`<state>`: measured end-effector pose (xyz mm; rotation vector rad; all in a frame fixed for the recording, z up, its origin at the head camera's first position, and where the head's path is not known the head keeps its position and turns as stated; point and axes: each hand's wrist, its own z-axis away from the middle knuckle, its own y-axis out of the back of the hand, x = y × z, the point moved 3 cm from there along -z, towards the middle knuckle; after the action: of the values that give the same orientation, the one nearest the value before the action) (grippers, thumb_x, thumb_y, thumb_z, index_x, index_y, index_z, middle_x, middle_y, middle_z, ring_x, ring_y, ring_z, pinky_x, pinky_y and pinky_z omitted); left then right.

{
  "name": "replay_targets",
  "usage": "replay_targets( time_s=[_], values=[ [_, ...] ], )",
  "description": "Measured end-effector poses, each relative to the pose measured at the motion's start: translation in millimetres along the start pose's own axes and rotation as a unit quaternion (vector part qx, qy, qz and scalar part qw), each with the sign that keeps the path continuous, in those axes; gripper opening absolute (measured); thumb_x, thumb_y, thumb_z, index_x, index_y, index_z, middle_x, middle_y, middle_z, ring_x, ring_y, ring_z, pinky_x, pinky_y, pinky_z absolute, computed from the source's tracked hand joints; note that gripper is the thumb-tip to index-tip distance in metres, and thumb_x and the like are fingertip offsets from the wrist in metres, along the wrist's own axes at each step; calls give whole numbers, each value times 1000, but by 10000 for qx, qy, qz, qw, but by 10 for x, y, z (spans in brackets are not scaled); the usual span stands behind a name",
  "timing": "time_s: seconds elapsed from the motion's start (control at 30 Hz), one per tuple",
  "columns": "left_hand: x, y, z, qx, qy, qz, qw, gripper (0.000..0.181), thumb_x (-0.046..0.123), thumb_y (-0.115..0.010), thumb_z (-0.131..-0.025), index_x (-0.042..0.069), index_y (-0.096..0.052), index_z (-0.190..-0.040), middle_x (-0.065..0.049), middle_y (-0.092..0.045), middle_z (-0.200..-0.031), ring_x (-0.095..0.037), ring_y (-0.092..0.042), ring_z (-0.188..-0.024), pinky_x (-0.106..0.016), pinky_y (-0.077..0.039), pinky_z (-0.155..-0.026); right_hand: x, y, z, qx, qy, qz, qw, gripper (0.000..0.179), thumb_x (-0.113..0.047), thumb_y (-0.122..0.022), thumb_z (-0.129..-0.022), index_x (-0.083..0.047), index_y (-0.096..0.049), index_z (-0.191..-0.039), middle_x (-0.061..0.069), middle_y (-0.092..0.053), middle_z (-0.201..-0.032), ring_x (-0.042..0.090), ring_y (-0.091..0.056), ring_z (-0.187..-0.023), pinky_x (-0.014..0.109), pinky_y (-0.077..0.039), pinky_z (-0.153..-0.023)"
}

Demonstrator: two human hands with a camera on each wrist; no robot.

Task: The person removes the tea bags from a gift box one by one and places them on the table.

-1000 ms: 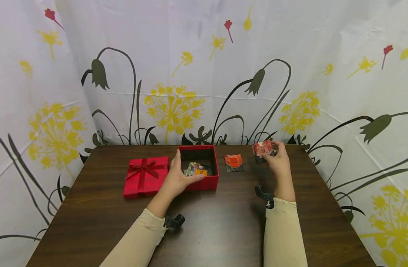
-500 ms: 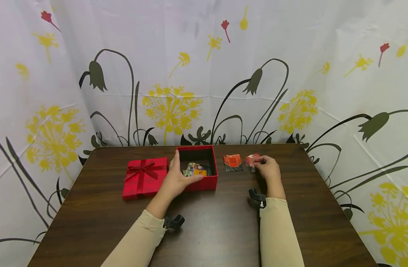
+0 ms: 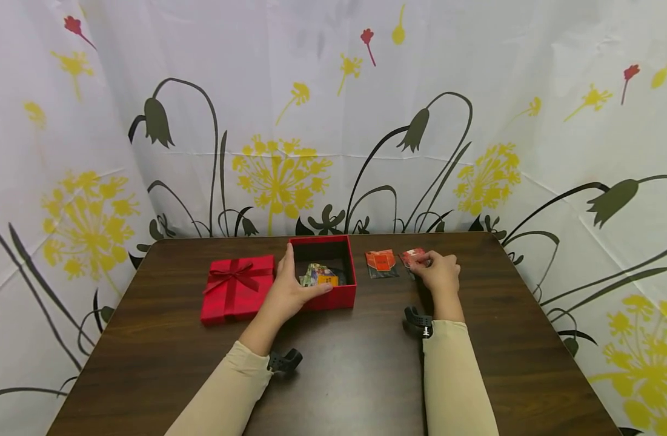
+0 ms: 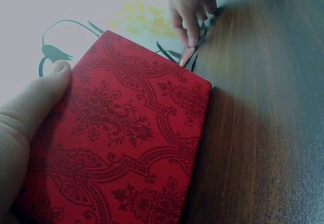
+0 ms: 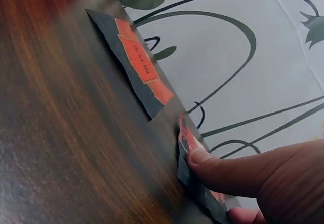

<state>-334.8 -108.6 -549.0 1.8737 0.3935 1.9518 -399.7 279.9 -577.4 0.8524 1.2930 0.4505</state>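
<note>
My left hand (image 3: 292, 289) holds the open red gift box (image 3: 344, 297) at its near left corner, thumb along the front rim and fingers at the left side. In the left wrist view the thumb lies at the top edge of the patterned red box wall (image 4: 121, 127); the other fingers are hidden there. Inside the box lie colourful packets (image 3: 319, 276). My right hand (image 3: 442, 275) pinches a red and black sachet (image 5: 190, 143) low over the table at the back, thumb on its face. Beside it an orange and black sachet (image 3: 381, 264) lies flat, right of the box.
Left of the box sits its red lid (image 3: 237, 287) with a ribbon bow, close to the left hand. Behind the brown wooden table (image 3: 344, 375) hangs a white flower-print curtain (image 3: 322, 121), right at the table's back edge.
My right hand has come left and down with the red and black sachet, from held up to table level beside the orange one. My left hand has stayed on the box.
</note>
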Motion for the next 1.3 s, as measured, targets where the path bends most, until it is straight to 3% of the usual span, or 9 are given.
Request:
replay_targets(
  time_s=[0.1, 0.23, 0.37, 0.57, 0.97, 1.3],
  values=[
    [-7, -9, -2, 8, -9, 1, 10000, 146, 64, -93, -78, 32, 11, -176, -14, -6, -184, -44, -20, -167, -71, -34, -126, -6, 11, 16, -49, 29, 63, 10000, 34, -40, -85, -95, -21, -77, -122, 30, -45, -142, 52, -47, -129, 64, -50, -87],
    [-12, -13, -7, 26, -24, 19, 10000, 143, 56, -94, -81, 32, 11, -176, -14, -7, -184, -44, -20, -167, -71, -33, -127, 7, 6, 14, 48, 169, 149, 9997, 39, -44, -83, -96, -19, -75, -124, 29, -46, -136, 49, -59, -111, 61, -52, -85],
    [-12, -16, -13, 22, -21, 37, 10000, 142, 52, -94, -82, 31, 11, -176, -14, -7, -183, -43, -20, -166, -71, -33, -127, 31, 10, 8, 193, 297, 215, 9991, 42, -47, -82, -96, -18, -75, -126, 28, -48, -131, 45, -62, -99, 60, -54, -82],
    [-7, -9, -21, 19, 15, 17, 10000, 144, 59, -94, -80, 33, 11, -175, -14, -7, -183, -44, -22, -166, -72, -33, -127, 78, 25, -7, 115, 383, 107, 9991, 42, -47, -82, -97, -20, -75, -128, 27, -49, -131, 42, -59, -98, 58, -52, -84],
    [-18, -10, -16, 12, 2, 10, 10000, 143, 55, -93, -82, 33, 12, -175, -14, -7, -183, -43, -23, -165, -71, -33, -127, 103, 15, -39, 82, 507, 13, 9987, 47, -47, -82, -97, -20, -75, -134, 29, -49, -135, 43, -60, -104, 59, -52, -88],
    [-17, -14, -4, 19, -33, 110, 9999, 143, 56, -94, -81, 31, 11, -176, -14, -7, -183, -42, -21, -166, -70, -32, -128, 148, 21, -45, 238, 586, -318, 9975, 38, -40, -85, -96, -16, -79, -125, 23, -57, -128, 39, -58, -109, 50, -48, -85]
  ],
)
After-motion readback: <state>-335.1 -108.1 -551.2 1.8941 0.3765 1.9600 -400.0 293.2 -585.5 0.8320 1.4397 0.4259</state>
